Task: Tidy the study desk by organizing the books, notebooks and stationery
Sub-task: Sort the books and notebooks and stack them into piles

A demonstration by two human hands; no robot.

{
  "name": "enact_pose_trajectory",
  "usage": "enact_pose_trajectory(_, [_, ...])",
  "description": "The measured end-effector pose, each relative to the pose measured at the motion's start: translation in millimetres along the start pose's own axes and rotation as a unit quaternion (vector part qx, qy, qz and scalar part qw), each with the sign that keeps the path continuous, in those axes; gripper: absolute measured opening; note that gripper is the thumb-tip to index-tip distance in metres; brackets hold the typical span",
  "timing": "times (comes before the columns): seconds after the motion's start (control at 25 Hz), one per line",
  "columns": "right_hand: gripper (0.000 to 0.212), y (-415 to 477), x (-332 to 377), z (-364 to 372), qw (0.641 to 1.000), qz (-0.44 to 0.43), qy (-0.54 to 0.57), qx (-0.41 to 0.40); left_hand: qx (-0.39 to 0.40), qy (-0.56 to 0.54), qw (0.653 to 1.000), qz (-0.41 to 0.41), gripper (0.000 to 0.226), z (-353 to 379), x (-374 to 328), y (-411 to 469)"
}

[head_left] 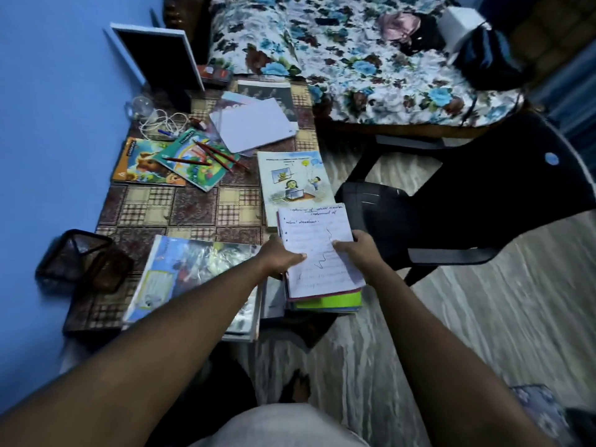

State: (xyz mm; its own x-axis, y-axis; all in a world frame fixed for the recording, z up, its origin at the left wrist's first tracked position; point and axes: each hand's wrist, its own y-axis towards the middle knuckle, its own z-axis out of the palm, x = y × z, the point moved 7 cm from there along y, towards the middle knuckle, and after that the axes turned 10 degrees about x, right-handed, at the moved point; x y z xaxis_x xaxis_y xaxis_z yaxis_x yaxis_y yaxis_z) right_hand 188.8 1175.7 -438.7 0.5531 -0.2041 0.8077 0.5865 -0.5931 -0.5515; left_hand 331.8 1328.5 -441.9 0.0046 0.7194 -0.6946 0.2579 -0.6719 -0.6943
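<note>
You're mid-stacking, left hand (280, 257) and right hand (356, 250) each pinching an edge of the handwritten notebook (317, 240) over the pile (329, 301) at the five-o'clock corner of the desk (193, 208); next, I'd judge, square it down, then take the illustrated book (295, 180) at its twelve o'clock.

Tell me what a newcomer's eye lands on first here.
The left hand and right hand grip a handwritten notebook over a stack at the near right corner of the desk. Farther back, red pencils lie across bright picture books. A bold floral bedspread lies beyond.
</note>
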Motion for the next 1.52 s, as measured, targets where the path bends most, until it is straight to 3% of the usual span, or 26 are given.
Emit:
enact_pose_trajectory(0.04, [0.017,-3.4,-9.1,-6.4,1.0,0.005,-0.024,-0.012,-0.01,0.055,0.998,-0.007,0.095,6.8,0.0,1.4])
enact_pose_trajectory(0.16, [0.021,-9.6,-24.4,-14.6,0.988,0.007,-0.151,-0.019,-0.057,0.144,0.988,-0.017,0.075,20.5,0.2,0.4])
enact_pose_trajectory(0.32, [0.033,-8.8,-26.8,-7.0,0.941,0.071,-0.331,0.02,-0.076,0.126,0.989,0.012,0.04,19.7,-5.2,-4.5])
enact_pose_trajectory(0.44, [0.055,-10.6,-10.0,-4.7,0.899,0.11,-0.424,-0.007,-0.069,0.102,0.992,0.021,0.056,10.7,-6.0,-3.2])
enact_pose_trajectory(0.52, [0.064,-7.7,12.4,6.0,0.891,0.081,-0.445,-0.043,-0.086,0.098,0.991,0.036,0.061,-2.7,-7.6,-3.7])
enact_pose_trajectory(0.64, [0.055,9.0,44.1,43.6,0.878,0.004,-0.477,-0.044,-0.119,0.066,0.99,0.036,0.044,-38.8,-2.9,-4.3])
enact_pose_trajectory(0.76, [0.052,30.6,67.5,87.4,0.875,-0.046,-0.482,-0.007,-0.15,0.034,0.987,0.037,0.031,-83.7,7.5,-6.7])
enact_pose_trajectory(1.12, [0.038,137.0,136.7,244.4,0.871,-0.145,-0.444,0.15,-0.21,-0.055,0.976,-0.023,0.028,-240.4,64.8,23.0])
enact_pose_trajectory(1.32, [0.057,187.3,160.3,312.9,0.812,-0.163,-0.537,0.161,-0.235,-0.072,0.967,-0.07,0.051,-304.4,91.7,57.3])
enact_pose_trajectory(1.44, [0.073,212.8,158.6,327.1,0.774,-0.134,-0.602,0.142,-0.272,-0.135,0.948,-0.1,0.049,-326.8,105.6,71.7])
enact_pose_trajectory(1.52, [0.079,225.7,157.1,335.7,0.741,-0.127,-0.646,0.131,-0.289,-0.196,0.93,-0.117,0.063,-340.1,117.9,81.8])
